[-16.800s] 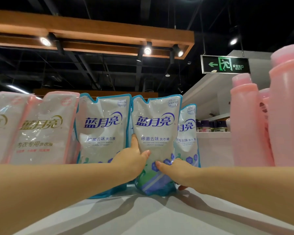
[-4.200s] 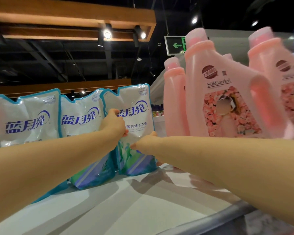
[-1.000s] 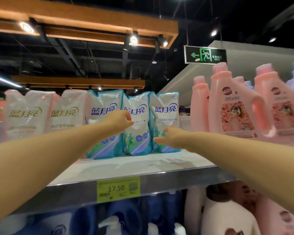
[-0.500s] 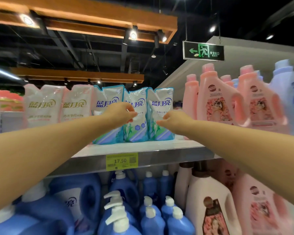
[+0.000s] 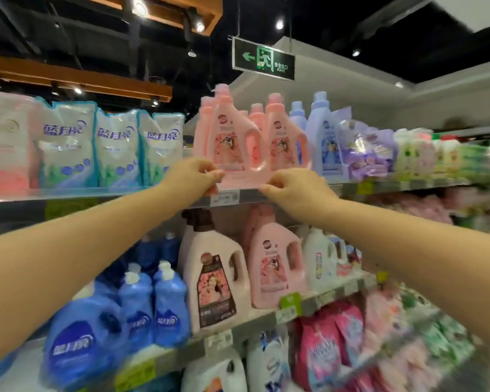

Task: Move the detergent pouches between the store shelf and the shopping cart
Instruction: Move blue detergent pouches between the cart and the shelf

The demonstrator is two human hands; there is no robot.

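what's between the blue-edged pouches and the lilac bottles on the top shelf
In the head view, pink bottles stand between the pouches and the lilac bottles on that shelf.

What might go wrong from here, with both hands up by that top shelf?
The left hand and right hand, both empty, are right in front of the pink bottles, which stand at the shelf's front edge. A careless sweep might knock one off. The three blue-trimmed pouches are soft and packed side by side, so pulling one out might topple its neighbours.
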